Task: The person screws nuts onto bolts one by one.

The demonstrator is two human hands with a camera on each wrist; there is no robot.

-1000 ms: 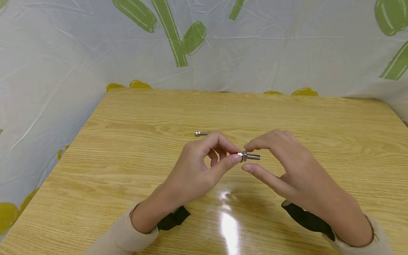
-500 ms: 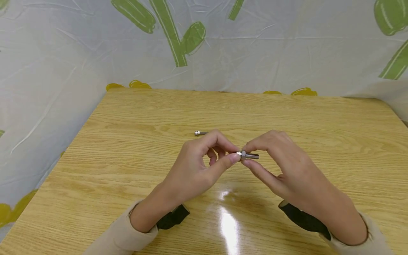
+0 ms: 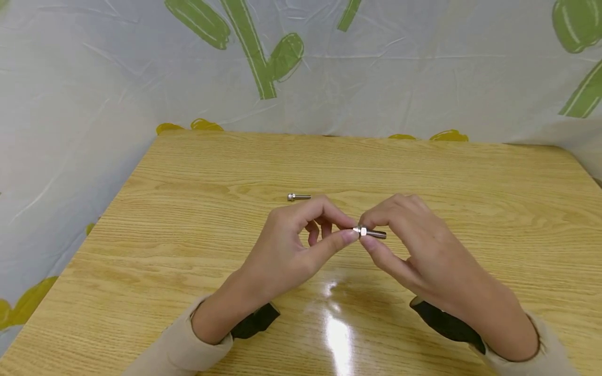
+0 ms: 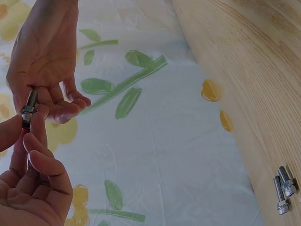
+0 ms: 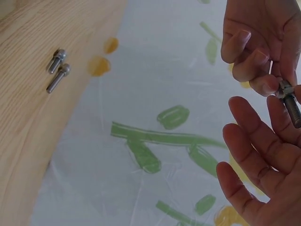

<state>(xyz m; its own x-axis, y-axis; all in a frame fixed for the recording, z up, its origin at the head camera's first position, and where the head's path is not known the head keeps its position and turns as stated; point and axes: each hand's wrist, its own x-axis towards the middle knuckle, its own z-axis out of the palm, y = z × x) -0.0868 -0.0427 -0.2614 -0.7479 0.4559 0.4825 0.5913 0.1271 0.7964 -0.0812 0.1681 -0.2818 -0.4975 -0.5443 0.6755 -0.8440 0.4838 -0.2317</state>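
Observation:
Above the table, my left hand pinches the head end of a steel bolt between thumb and forefinger. The bolt lies nearly level, its threaded end pointing right. A hex nut sits around the shank, close to the left fingertips. My right hand pinches this nut with thumb and forefinger, while the bolt's tip sticks out past it between them. In the right wrist view the threaded shank and nut show at the right edge. The bolt head is mostly hidden by the left fingers.
Another bolt with a nut lies on the wooden table behind the left hand. The left wrist view shows two lying bolts side by side, a longer bolt and a shorter bolt. A patterned sheet hangs behind the table.
My right thumb and forefinger have come together onto the nut from a small gap. The nut shows a different face, and the bolt has shifted slightly right.

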